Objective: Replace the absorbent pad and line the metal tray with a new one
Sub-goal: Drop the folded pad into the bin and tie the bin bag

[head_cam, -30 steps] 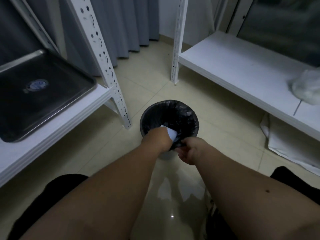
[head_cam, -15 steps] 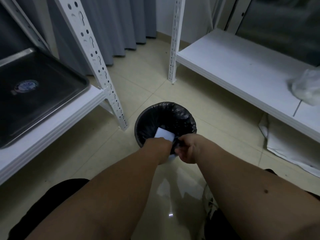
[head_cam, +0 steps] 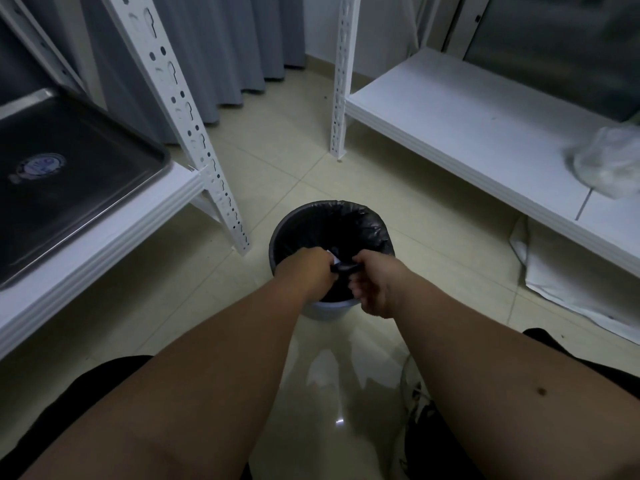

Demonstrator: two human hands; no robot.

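Note:
A round bin (head_cam: 330, 310) lined with a black bag (head_cam: 332, 223) stands on the floor in front of me. My left hand (head_cam: 306, 273) reaches into the bin's near side, and a small white piece of the used pad (head_cam: 335, 259) shows just beyond its knuckles. My right hand (head_cam: 372, 289) is at the near rim, its fingers curled round a fold of the black bag. The metal tray (head_cam: 69, 188) lies bare on the white shelf at the left, with a round label on its bottom.
A perforated white shelf post (head_cam: 194, 133) stands left of the bin and another (head_cam: 341, 81) behind it. The right shelf (head_cam: 467, 123) carries a crumpled clear plastic bag (head_cam: 609, 168). White sheets (head_cam: 571, 282) lie on the floor under it. Grey curtains hang behind.
The white pad has sunk deeper into the bin and now shows only a sliver. Both hands stay at the near rim, the right still pinching the black bag.

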